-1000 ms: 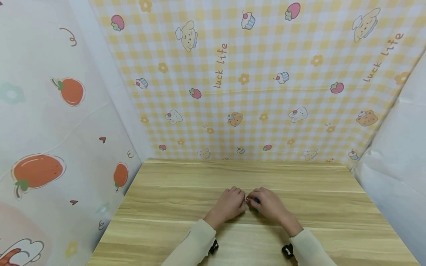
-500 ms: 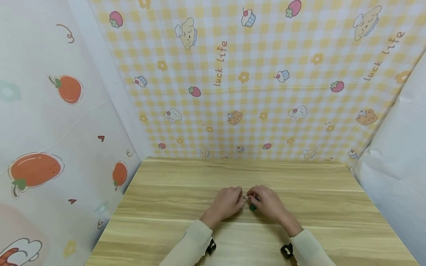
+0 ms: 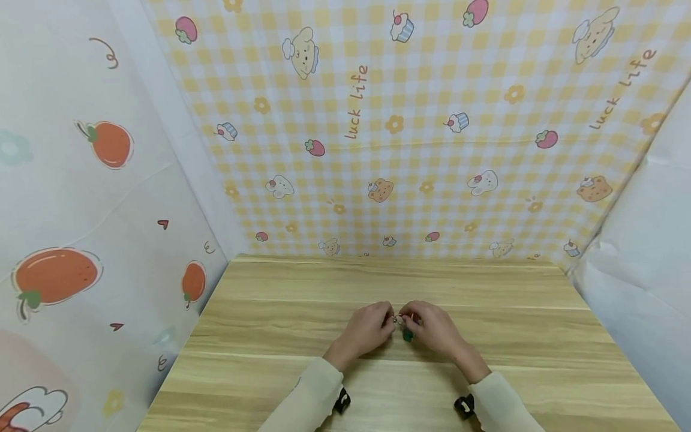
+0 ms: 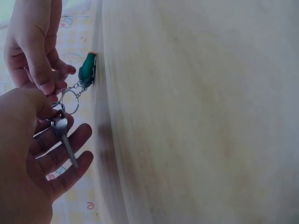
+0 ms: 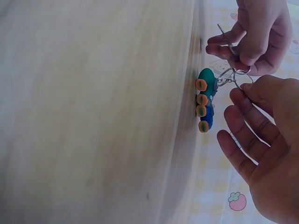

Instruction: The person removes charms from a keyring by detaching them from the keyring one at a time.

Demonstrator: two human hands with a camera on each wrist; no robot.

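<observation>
Over the middle of the table, my left hand (image 3: pixel 363 330) and right hand (image 3: pixel 434 327) are held close together at a key ring. In the left wrist view, the left thumb and forefinger pinch the ring end by a silver key (image 4: pixel 65 140), which hangs across the other loosely spread fingers. My right thumb and forefinger pinch the thin metal split ring (image 5: pixel 244 78), its other fingers relaxed. From short chains off the ring hang a green charm (image 5: pixel 206 74) and a blue charm (image 5: pixel 209 116), both with orange round wheel-like parts, close to the tabletop. The pinched spots are partly hidden by the fingertips.
The wood-grain table (image 3: pixel 302 288) stretches out around both hands. Behind it stands a yellow checked cloth wall (image 3: pixel 421 162), with a printed white panel (image 3: pixel 135 198) on the left and a plain white sheet (image 3: pixel 642 264) on the right.
My left hand has drawn slightly left, so the gap between the hands is wider and more of the ring shows. The green charm now hangs in clearer view below the right fingers.
</observation>
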